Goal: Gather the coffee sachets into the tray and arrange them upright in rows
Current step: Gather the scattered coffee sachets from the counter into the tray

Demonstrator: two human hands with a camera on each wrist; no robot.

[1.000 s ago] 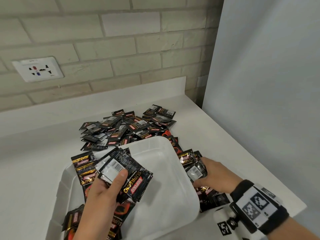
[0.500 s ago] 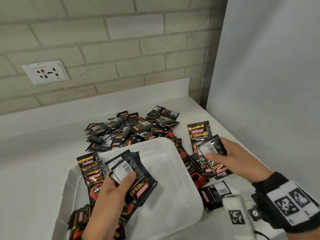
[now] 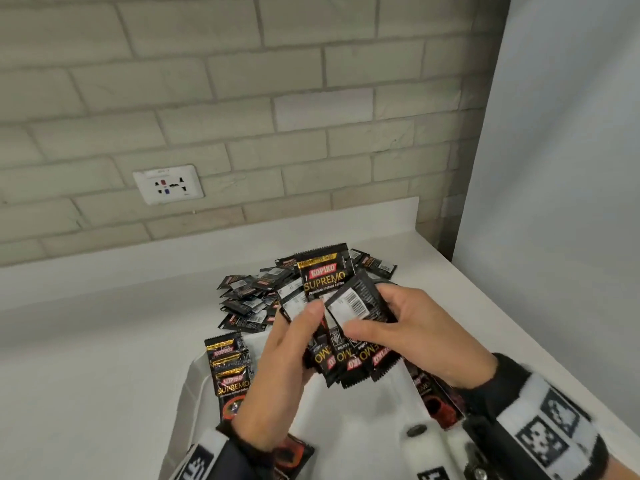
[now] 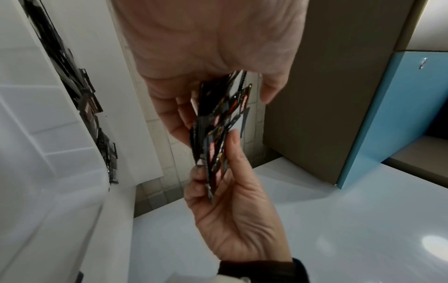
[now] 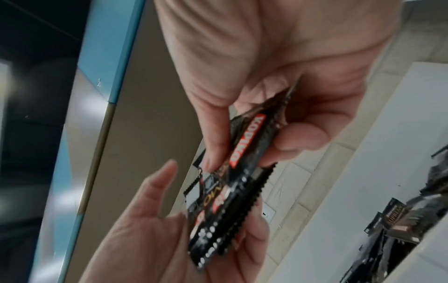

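Both hands meet above the white tray (image 3: 194,386) and hold one fanned bundle of black coffee sachets (image 3: 349,306). My left hand (image 3: 304,327) grips the bundle from the left, thumb on its front. My right hand (image 3: 370,313) pinches the sachets on the right side, barcode face up. The left wrist view shows the bundle (image 4: 218,124) edge-on between the two hands. In the right wrist view the same sachets (image 5: 242,162) sit between thumb and fingers. A few sachets (image 3: 230,372) stand in a row at the tray's left wall. A loose pile of sachets (image 3: 249,299) lies behind the tray.
A white counter (image 3: 86,358) runs to a brick wall with a socket plate (image 3: 168,184). A grey panel (image 3: 561,202) closes the right side. More sachets (image 3: 436,400) lie just right of the tray, near the counter's right edge.
My right hand lifted sachets from beside the tray and brought them left to the bundle in my left hand. Both hands now hold it together, higher above the tray.
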